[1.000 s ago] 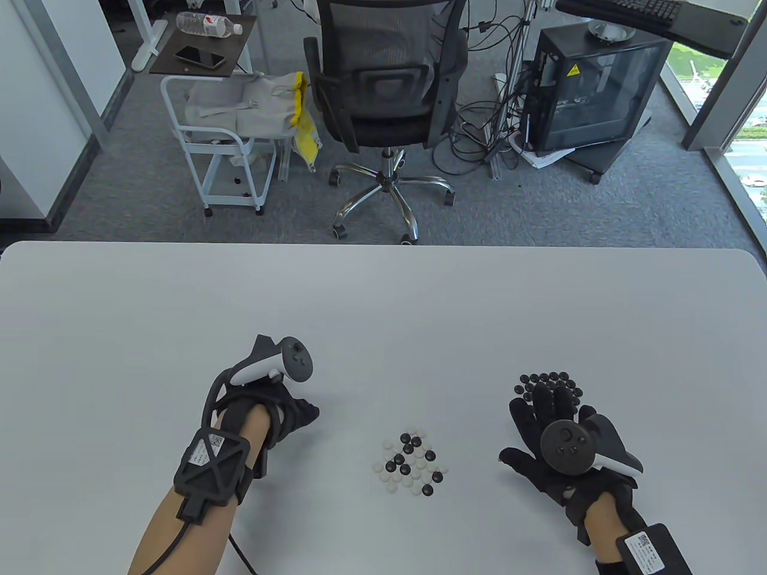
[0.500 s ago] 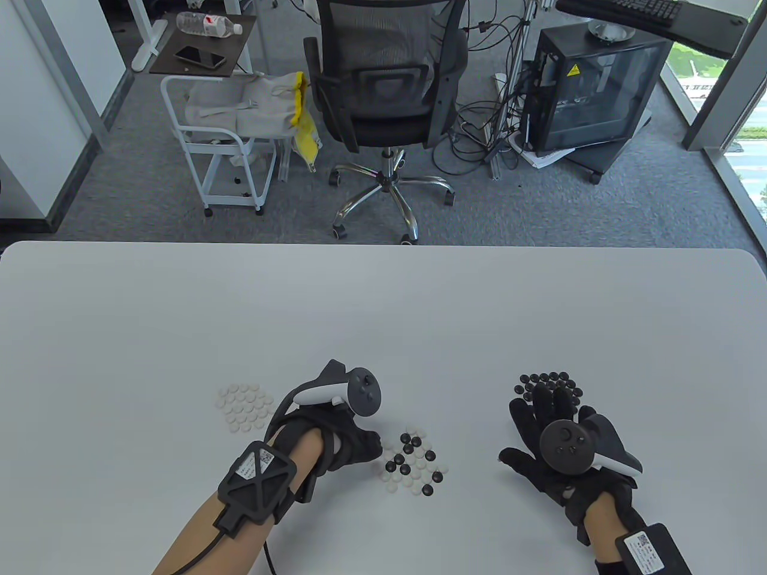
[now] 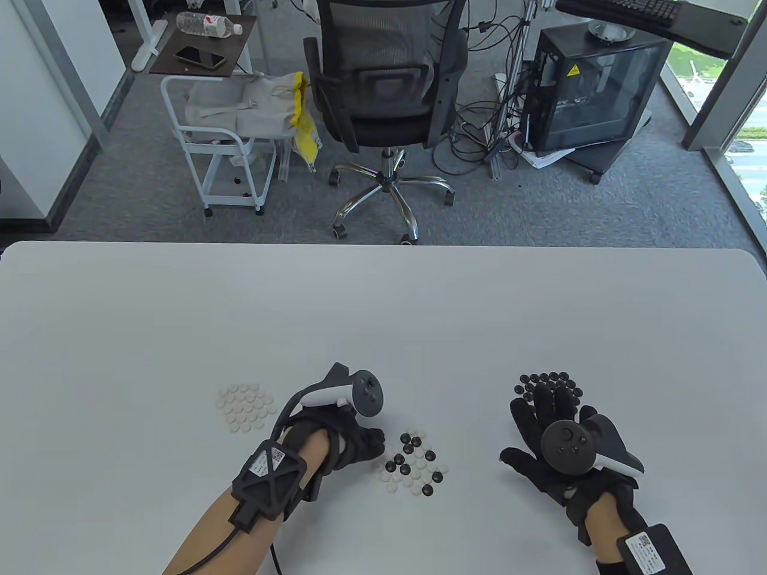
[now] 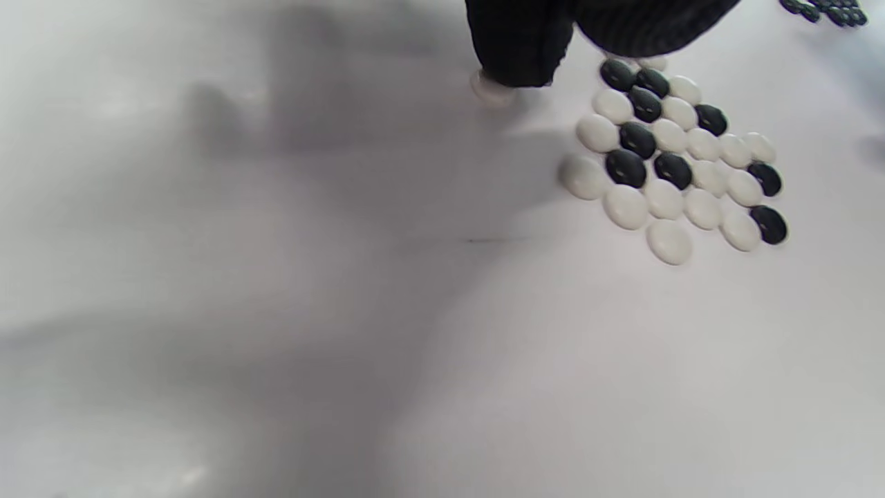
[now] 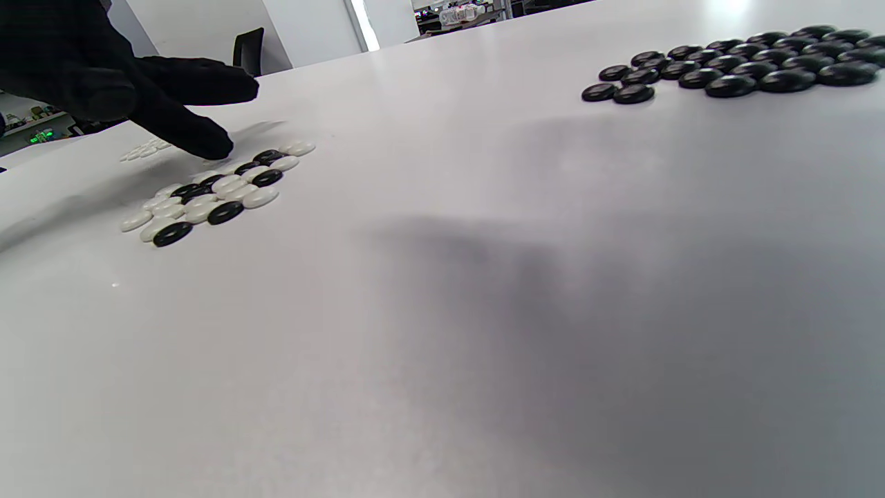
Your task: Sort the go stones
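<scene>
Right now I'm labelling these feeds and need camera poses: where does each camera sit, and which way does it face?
Table view: mounted high at the person's side, looking down and forward over the white table; shows the left hand, right hand and forearms.
Left wrist view: on the left wrist, facing down at the table; shows gloved fingertips touching a white stone.
Right wrist view: on the right wrist, low, skimming across the table towards the person's left; none of the right hand shows.
All three share the mixed pile.

The white tabletop (image 3: 383, 299) carries a white-stone cluster (image 3: 242, 408) at lower left, a mixed pile (image 3: 410, 461) at lower centre, and a black-stone cluster (image 3: 548, 383) at lower right.
</scene>
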